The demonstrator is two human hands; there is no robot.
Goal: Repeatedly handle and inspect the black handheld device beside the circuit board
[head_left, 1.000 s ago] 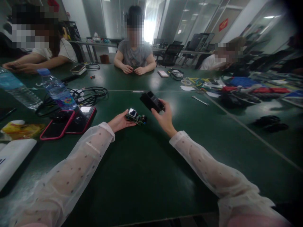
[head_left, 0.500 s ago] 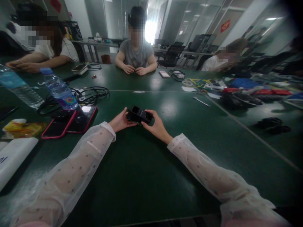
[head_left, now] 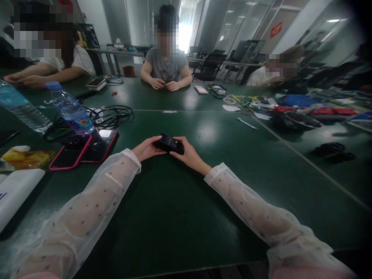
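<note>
A small black box-shaped device (head_left: 168,143) is held between my two hands, just above the dark green table (head_left: 174,201). My left hand (head_left: 148,148) grips its left end, thumb on top and fingers beneath. On the right end, my right hand (head_left: 188,155) is closed with its thumb along the near side and fingers over the far side. Small raised details show on the right part of the device, too blurred to name. Sheer dotted white sleeves cover both my forearms.
Two phones in red cases (head_left: 71,152), a water bottle (head_left: 69,106) and black cables (head_left: 116,115) lie to the left. A wrench (head_left: 246,123) and tangled wires (head_left: 241,101) are at the right. A person in a grey shirt (head_left: 167,66) sits opposite; others sit at both sides.
The black device has tilted, so its upper face with the small square shows less. My left thumb has moved onto its top edge. Both hands still grip it.
</note>
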